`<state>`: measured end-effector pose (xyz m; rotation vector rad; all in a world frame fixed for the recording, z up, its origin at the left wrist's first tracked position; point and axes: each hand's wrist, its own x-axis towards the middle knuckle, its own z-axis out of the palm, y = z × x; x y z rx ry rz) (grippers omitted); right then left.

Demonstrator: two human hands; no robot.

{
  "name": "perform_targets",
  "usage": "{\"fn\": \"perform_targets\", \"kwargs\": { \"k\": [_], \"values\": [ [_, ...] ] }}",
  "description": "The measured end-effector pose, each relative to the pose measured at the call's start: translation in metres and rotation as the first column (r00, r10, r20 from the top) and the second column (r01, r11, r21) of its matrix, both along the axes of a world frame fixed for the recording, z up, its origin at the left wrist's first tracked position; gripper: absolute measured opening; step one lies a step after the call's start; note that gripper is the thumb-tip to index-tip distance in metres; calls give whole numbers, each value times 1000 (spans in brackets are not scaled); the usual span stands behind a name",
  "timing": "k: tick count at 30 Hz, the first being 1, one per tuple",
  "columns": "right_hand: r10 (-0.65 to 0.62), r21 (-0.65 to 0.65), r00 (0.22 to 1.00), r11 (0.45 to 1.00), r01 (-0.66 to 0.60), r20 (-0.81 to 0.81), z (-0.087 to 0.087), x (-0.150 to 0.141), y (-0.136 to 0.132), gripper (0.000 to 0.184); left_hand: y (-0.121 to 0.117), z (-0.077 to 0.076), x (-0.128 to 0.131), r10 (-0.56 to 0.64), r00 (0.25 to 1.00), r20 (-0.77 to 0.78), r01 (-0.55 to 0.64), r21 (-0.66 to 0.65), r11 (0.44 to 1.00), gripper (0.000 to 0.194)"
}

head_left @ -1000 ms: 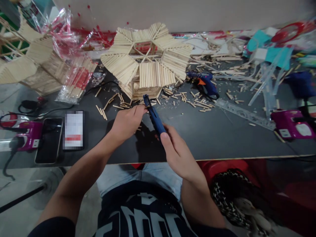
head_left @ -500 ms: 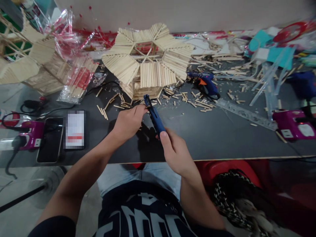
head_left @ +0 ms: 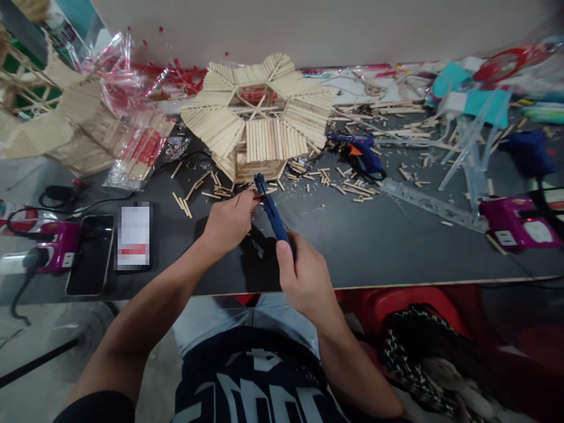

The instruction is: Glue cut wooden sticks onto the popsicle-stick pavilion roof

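Note:
My right hand point(head_left: 304, 279) is closed round the blue handles of a cutting plier point(head_left: 271, 210), whose jaws point up and away near the front of a star-shaped model of wooden sticks point(head_left: 259, 120). My left hand point(head_left: 229, 222) is pinched just left of the jaws, holding a thin wooden stick point(head_left: 257, 199) at the tool's tip. Loose cut sticks point(head_left: 211, 189) lie scattered on the black tabletop point(head_left: 374, 241) between my hands and the model.
A blue glue gun point(head_left: 359, 151) lies right of the model. Two phones point(head_left: 90, 254) and a purple device point(head_left: 53, 254) sit at the left, another purple device point(head_left: 517, 222) at the right. A clear ruler point(head_left: 429, 204), plastic wrappers point(head_left: 132, 135) and a second stick structure point(head_left: 66, 126) crowd the table.
Both hands have drawn slightly nearer to me with the plier, and the right hand has slid up the handles. The view has tilted down a little.

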<state>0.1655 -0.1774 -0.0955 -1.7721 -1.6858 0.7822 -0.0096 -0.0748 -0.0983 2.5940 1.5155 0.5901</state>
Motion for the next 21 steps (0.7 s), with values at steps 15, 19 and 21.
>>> {"fn": "perform_targets", "kwargs": {
  "k": [15,19,21],
  "values": [
    [75,6,996,997,-76,50,-4,7,10,61,-2,2,1,23,999,-42,-21,46,999,33],
    [51,65,995,996,-56,83,-9,6,10,62,-3,3,2,32,999,-37,-31,32,999,31],
    [51,69,995,996,-57,90,-9,5,10,63,-3,4,2,37,999,-38,-35,39,999,30]
  ]
}}
